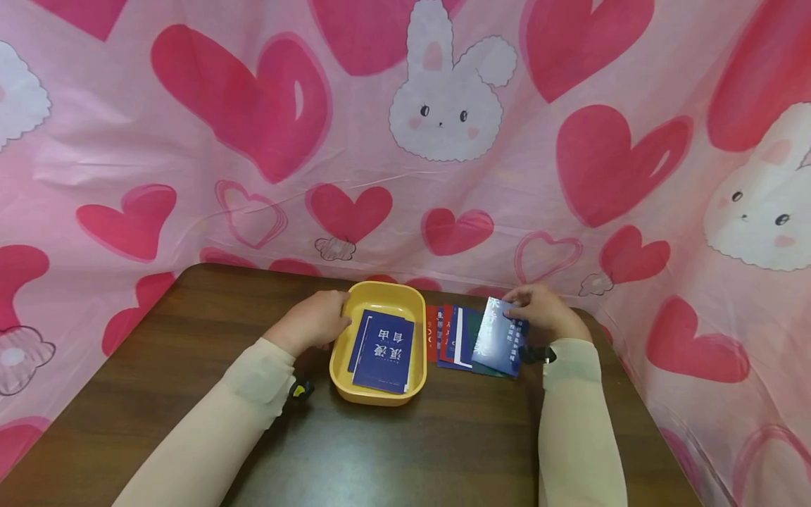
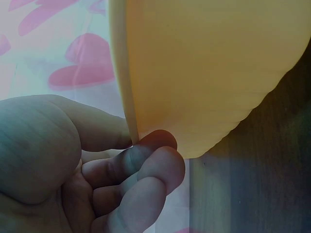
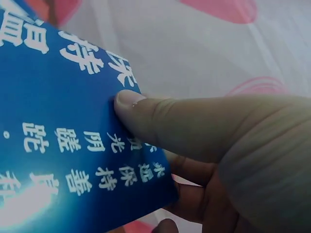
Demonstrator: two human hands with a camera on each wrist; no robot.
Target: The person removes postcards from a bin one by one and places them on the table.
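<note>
A yellow tray (image 1: 377, 398) stands on the table, with several blue cards (image 1: 384, 352) lying inside. My left hand (image 1: 310, 320) pinches the tray's left rim; the left wrist view shows the thumb on one side of the wall (image 2: 204, 73) and curled fingertips (image 2: 165, 167) on the other. To the right, my right hand (image 1: 545, 310) pinches a glossy blue card (image 1: 497, 338) with white characters at its far right corner. In the right wrist view the thumb (image 3: 131, 99) presses on the card's printed face, with the other fingers behind it.
Right beside the tray lies an overlapping row of red, blue, white and green cards (image 1: 448, 338), partly under the held card. A brown wooden table (image 1: 355, 458) carries everything. Pink cloth with hearts and rabbits (image 1: 367, 169) hangs along the table's back edge and sides.
</note>
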